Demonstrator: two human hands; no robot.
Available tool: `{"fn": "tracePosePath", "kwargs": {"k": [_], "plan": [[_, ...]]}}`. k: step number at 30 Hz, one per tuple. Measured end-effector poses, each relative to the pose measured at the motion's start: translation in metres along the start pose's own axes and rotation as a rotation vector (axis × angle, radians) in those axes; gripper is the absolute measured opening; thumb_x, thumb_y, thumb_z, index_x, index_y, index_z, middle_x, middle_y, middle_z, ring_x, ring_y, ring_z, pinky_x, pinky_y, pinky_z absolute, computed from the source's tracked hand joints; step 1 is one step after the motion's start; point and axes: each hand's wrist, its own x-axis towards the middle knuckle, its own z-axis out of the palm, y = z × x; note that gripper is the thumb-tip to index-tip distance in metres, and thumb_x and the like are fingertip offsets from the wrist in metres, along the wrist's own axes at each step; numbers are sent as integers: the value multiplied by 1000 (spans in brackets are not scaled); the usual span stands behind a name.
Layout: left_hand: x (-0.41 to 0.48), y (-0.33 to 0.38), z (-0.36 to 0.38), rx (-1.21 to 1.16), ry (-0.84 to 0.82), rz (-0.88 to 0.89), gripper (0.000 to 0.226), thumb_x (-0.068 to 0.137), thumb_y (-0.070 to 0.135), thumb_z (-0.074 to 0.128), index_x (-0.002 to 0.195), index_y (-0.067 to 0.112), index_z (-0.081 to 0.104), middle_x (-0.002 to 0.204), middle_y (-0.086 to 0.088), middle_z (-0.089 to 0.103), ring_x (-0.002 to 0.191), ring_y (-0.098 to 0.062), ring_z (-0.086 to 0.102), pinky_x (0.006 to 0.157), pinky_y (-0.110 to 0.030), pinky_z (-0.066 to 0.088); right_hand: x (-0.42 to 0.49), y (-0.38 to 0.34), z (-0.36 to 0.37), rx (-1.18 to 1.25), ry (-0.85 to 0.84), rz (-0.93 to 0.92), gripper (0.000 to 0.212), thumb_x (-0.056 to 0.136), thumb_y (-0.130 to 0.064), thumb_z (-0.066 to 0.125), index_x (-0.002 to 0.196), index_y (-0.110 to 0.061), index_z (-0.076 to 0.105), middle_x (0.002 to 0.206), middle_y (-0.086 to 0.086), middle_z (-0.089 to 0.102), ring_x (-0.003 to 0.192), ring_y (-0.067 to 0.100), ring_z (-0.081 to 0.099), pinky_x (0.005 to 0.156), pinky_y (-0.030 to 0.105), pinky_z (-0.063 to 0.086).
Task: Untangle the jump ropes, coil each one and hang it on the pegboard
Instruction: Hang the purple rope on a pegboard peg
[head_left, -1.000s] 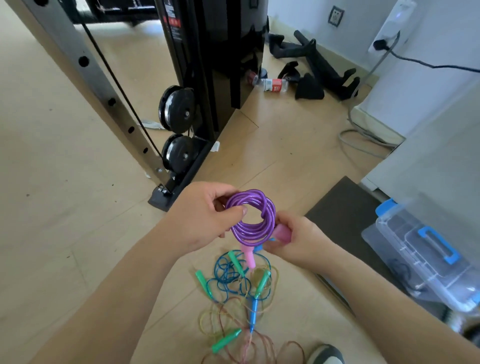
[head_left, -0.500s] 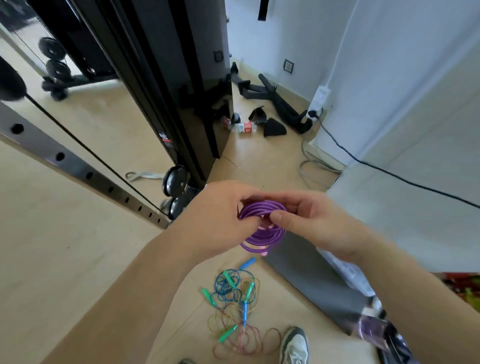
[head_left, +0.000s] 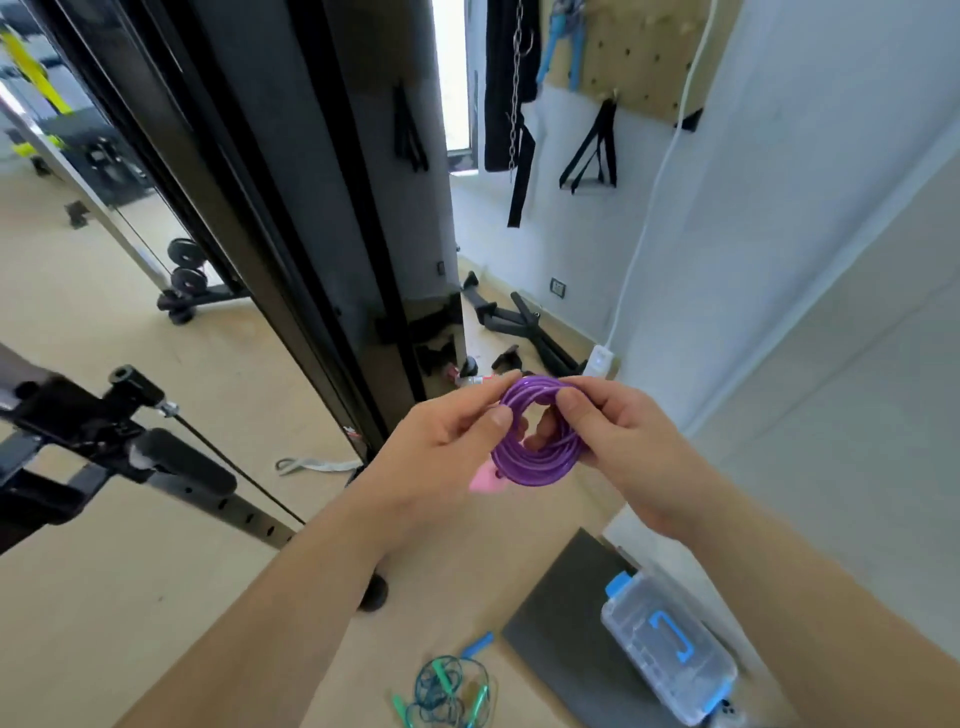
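head: coil (head_left: 537, 470) btwn l-hand (head_left: 436, 452), r-hand (head_left: 623, 449)

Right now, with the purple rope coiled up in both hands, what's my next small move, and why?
Probably carry the purple coil up toward the pegboard on the wall ahead. The coil looks wound, the left hand and right hand pinch its sides, and its pink handle sticks out below.
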Motion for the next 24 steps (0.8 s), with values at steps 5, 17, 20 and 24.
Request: {"fn": "tracePosePath", "kwargs": {"k": [5,17,20,24], "plan": [[42,50,2,-103,51,13,39,106,12,52,144,20,59,120,6,75,112,-11,71,97,-29,57,31,-52,-35,-112,-3,-37,23,108,-25,50,112,-24,72,101,6,78,92,16,72,80,29,58],[246,77,-45,-11,-103,77,38,105,23,56,141,34,61,113,5,77,106,-12,72,89,-28,60,190,-104,-100,-66,45,38,33,109,-38,42,116,-13,63,94,8,73,83,23,74,82,40,64],[337,81,-73,56,-184,96,37,104,23,58,138,36,63,109,1,77,101,-20,73,85,-27,61,265,-118,-122,-152,101,11,30,108,-39,42,111,-18,63,95,6,72,84,25,76,77,35,63],[447,100,-107,40,-211,94,36,101,16,62,132,34,68,102,-4,78,100,-31,72,90,-30,61,364,-150,-149,-193,145,32,31,107,-43,44,112,-19,63,96,7,75,89,25,77,89,44,62]]}}
